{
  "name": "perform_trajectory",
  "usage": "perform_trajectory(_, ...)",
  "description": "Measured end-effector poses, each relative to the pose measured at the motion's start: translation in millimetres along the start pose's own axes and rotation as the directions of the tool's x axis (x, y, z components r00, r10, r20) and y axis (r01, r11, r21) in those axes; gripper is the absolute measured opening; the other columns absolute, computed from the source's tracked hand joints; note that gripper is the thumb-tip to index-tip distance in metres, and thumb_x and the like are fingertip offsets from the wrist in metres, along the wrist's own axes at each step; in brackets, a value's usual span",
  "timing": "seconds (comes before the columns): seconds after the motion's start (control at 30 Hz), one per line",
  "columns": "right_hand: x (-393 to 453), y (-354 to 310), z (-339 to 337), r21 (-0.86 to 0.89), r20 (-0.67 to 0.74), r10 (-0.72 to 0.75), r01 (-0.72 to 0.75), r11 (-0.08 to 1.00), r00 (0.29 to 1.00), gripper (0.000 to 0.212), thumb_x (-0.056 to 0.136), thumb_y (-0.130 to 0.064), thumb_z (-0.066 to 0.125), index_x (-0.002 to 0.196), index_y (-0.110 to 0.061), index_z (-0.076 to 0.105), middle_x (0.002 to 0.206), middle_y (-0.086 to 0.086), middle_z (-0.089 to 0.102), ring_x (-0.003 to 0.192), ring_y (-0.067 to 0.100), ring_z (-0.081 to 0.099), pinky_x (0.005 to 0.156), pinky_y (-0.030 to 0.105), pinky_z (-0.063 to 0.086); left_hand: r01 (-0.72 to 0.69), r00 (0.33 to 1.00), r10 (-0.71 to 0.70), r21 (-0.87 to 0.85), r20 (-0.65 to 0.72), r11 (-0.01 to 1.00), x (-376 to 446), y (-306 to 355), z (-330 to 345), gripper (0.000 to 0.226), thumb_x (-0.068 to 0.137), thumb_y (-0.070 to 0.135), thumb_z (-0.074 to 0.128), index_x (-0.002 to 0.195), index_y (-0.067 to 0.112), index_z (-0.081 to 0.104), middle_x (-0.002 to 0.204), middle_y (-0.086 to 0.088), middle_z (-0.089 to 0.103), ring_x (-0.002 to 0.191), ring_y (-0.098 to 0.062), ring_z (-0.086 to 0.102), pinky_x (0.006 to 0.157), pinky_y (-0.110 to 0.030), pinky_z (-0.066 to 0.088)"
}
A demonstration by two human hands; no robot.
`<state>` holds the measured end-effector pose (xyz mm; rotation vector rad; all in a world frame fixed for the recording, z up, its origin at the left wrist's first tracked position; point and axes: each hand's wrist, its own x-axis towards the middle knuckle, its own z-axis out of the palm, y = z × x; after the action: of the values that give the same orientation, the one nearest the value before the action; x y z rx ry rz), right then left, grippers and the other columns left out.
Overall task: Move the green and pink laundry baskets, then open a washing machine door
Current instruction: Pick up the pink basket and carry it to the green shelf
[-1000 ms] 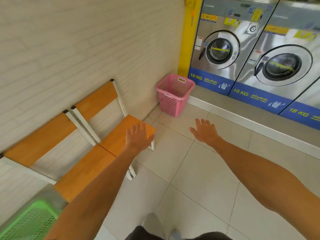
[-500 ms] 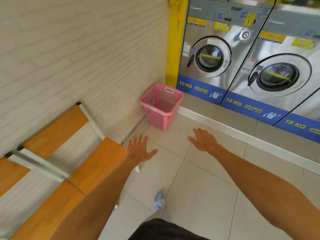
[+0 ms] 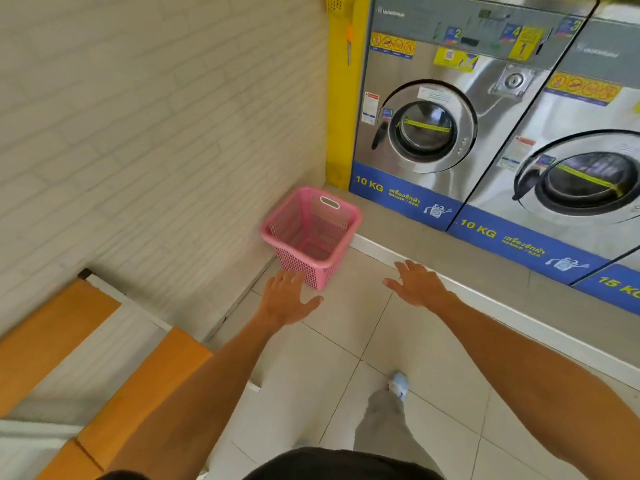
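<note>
An empty pink laundry basket (image 3: 341, 221) stands upright on the tiled floor in the corner, between the brick wall and the raised step under the washers. My left hand (image 3: 284, 299) is stretched out with fingers spread, its tips overlapping the basket's near lower corner, holding nothing. My right hand (image 3: 417, 284) is also spread and empty, right of the basket near the step's edge. The closest washing machine (image 3: 433, 126), marked 10 KG, has its round door closed with a dark handle on the left. No green basket is in view.
A second 10 KG washer (image 3: 581, 181) stands to the right, door closed. An orange and white bench (image 3: 138, 386) runs along the wall at lower left. A yellow pillar (image 3: 343, 98) borders the machines. My leg and light shoe (image 3: 398, 384) are on the tiles.
I have walked forward toward the corner; the pink basket and washers are closer, the green basket has dropped out of view, and both spread hands now reach near the pink basket.
</note>
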<state>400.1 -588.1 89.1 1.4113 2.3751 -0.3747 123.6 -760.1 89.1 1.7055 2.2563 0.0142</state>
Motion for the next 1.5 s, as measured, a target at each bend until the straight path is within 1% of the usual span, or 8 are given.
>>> perform_trajectory(0.17,108,41,-41,-0.033,-0.014,-0.101,0.100,0.994,0.995,0.073,0.096,-0.066,0.030,0.150,-0.017,0.032,0.151,0.011,0.038,0.137,0.033,0.039,0.108,0.050,0.037,0.122,0.991,-0.126,-0.084,-0.040,0.989,90,25,5,0.080,0.086,0.074,0.043,0.145,0.020,0.045,0.148,-0.006,0.050,0.139,-0.028,0.041,0.114,-0.049,0.034)
perform_trajectory(0.33,191,75,-74,-0.102,0.078,-0.188,0.195,0.975,0.979,0.070,0.098,-0.062,0.034,0.151,-0.016,0.032,0.155,0.013,0.033,0.141,0.034,0.034,0.110,0.048,0.030,0.247,0.966,-0.256,-0.167,-0.036,0.954,153,68,10,0.085,0.086,0.077,0.041,0.148,0.019,0.042,0.151,-0.006,0.048,0.140,-0.028,0.041,0.115,-0.049,0.032)
perform_trajectory(0.5,283,86,-93,-0.140,0.107,-0.299,0.312,0.940,0.948,0.067,0.096,-0.063,0.037,0.144,-0.017,0.038,0.143,0.011,0.044,0.131,0.033,0.045,0.101,0.046,0.039,0.361,0.928,-0.373,-0.202,-0.022,0.910,210,71,9,0.087,0.085,0.078,0.041,0.150,0.021,0.038,0.153,-0.005,0.046,0.141,-0.026,0.040,0.115,-0.047,0.033)
perform_trajectory(0.67,371,65,-104,-0.169,0.143,-0.413,0.434,0.885,0.899,0.063,0.095,-0.059,0.043,0.137,-0.012,0.043,0.130,0.014,0.051,0.121,0.035,0.051,0.094,0.046,0.043,0.461,0.883,-0.468,-0.234,0.028,0.856,264,50,15,0.080,0.088,0.066,0.052,0.151,0.019,0.038,0.153,-0.006,0.045,0.141,-0.028,0.038,0.114,-0.049,0.033)
perform_trajectory(0.8,426,46,-114,-0.113,0.199,-0.458,0.484,0.868,0.866,0.063,0.095,-0.056,0.047,0.142,-0.015,0.040,0.137,0.014,0.047,0.125,0.035,0.049,0.099,0.048,0.042,0.531,0.845,-0.526,-0.251,0.093,0.809,299,33,9,0.079,0.088,0.066,0.052,0.150,0.018,0.038,0.153,-0.006,0.045,0.140,-0.028,0.040,0.113,-0.048,0.035)
perform_trajectory(1.03,516,18,-152,-0.074,0.203,-0.531,0.554,0.829,0.823,0.069,0.092,-0.055,0.055,0.144,-0.013,0.038,0.132,0.017,0.053,0.121,0.037,0.052,0.094,0.049,0.045,0.606,0.789,-0.604,-0.304,0.114,0.735,362,2,-20,0.079,0.089,0.064,0.055,0.151,0.019,0.037,0.154,-0.008,0.043,0.142,-0.030,0.038,0.114,-0.050,0.033)
perform_trajectory(1.2,565,-6,-143,-0.130,0.303,-0.611,0.667,0.734,0.731,0.071,0.091,-0.055,0.054,0.145,-0.013,0.035,0.138,0.015,0.049,0.123,0.035,0.053,0.096,0.050,0.046,0.637,0.763,-0.620,-0.378,0.183,0.672,380,2,-6,0.084,0.087,0.068,0.051,0.154,0.020,0.032,0.157,-0.006,0.039,0.144,-0.029,0.035,0.114,-0.051,0.036)
perform_trajectory(1.5,651,-44,-99,-0.180,0.352,-0.710,0.788,0.589,0.610,0.059,0.093,-0.046,0.059,0.136,-0.008,0.045,0.134,0.013,0.055,0.117,0.029,0.059,0.094,0.041,0.052,0.751,0.634,-0.726,-0.440,0.268,0.493,412,-7,35,0.068,0.095,0.046,0.059,0.152,0.019,0.034,0.158,-0.005,0.037,0.144,-0.026,0.035,0.111,-0.045,0.038)
